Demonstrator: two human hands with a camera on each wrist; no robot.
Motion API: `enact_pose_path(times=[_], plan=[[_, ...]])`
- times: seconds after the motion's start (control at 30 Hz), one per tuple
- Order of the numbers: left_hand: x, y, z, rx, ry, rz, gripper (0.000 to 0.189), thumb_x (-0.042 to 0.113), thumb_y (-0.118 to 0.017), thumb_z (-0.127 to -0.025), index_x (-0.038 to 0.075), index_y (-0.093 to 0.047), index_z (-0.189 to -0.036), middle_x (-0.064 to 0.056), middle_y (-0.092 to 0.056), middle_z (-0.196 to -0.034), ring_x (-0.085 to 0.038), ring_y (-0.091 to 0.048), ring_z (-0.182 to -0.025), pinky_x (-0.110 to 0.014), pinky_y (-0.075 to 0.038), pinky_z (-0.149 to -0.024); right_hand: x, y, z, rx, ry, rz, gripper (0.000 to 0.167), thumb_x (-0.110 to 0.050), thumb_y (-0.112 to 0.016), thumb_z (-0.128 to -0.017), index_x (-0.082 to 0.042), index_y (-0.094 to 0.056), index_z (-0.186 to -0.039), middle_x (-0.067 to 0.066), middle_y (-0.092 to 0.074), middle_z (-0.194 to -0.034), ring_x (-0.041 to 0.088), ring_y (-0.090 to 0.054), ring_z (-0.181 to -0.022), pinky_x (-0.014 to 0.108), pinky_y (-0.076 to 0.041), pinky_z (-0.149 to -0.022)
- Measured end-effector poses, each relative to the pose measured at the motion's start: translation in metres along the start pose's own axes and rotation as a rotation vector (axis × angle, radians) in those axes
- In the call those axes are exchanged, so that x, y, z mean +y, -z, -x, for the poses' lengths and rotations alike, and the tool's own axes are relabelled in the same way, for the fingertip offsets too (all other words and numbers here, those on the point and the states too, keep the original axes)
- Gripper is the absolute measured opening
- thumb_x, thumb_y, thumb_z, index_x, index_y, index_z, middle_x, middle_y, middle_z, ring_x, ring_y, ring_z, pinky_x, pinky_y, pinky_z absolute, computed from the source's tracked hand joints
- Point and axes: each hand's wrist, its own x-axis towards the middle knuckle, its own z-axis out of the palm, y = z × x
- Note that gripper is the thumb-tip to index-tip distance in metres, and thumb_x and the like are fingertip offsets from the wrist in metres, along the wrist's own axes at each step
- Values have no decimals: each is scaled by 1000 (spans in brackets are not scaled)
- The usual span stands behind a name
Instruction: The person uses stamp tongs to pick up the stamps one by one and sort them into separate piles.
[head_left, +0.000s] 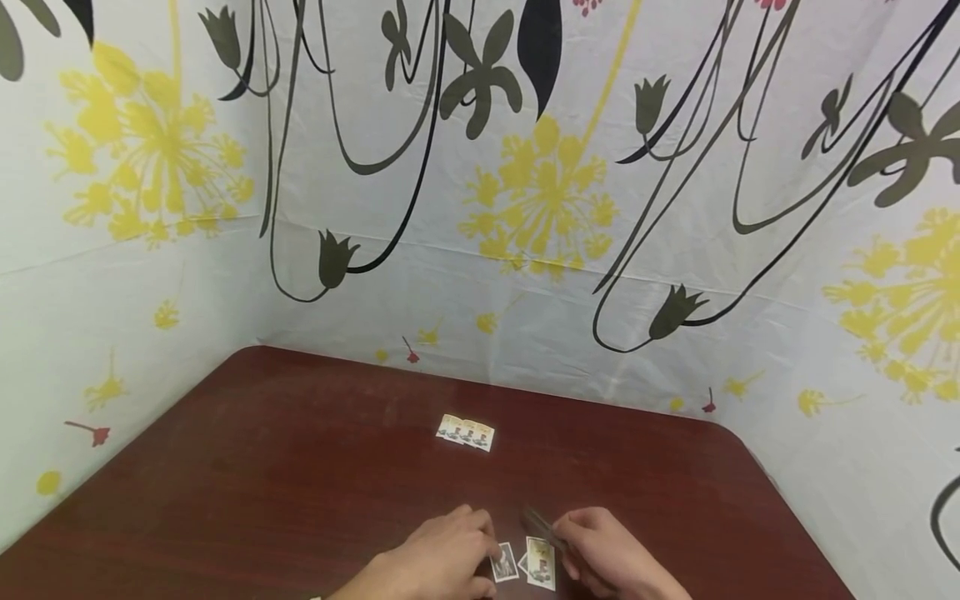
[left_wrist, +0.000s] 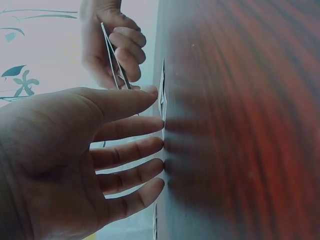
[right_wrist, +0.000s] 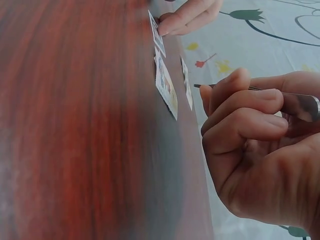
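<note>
In the head view my left hand (head_left: 442, 554) lies low over the table, its fingertips at a small grey-pictured stamp (head_left: 505, 562). The left wrist view shows its fingers spread and fairly straight, tips right at the tabletop. To the right, my right hand (head_left: 611, 546) holds metal tweezers (head_left: 542, 525) with curled fingers. The tweezers (left_wrist: 111, 55) stand apart at their tips, nothing between them. Between the hands lies a yellowish stamp (head_left: 541, 563), overlapping another one whose white corner pokes out at its left. Most of that lower stamp is hidden.
Farther back on the dark red wooden table (head_left: 337, 450) several similar stamps (head_left: 465, 432) lie in an overlapping row. White cloth (head_left: 420, 208) with a flower print hangs behind the table and along its sides.
</note>
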Motion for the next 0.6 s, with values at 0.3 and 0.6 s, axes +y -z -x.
enact_pose_path(times=[0.3,0.6], plan=[[1,1,-1,-16,-12,2,25,45,-82,-89,29,-81,-109,15,-67,-111,-2,-54,-94,-20,-50,-72,7,3,13,-2,52,126,35,-14,-53,-97,15,-50,-76,-2,-46,-52,7,-35,-41,22,-34,-46],[0,2,-3,-40,-17,31,28,44,-82,-91,33,-77,-116,15,-66,-110,-2,-53,-93,-21,-49,-72,20,9,24,23,13,144,38,-18,-58,-95,10,-45,-72,-4,-46,-54,9,-39,-49,24,-34,-49]])
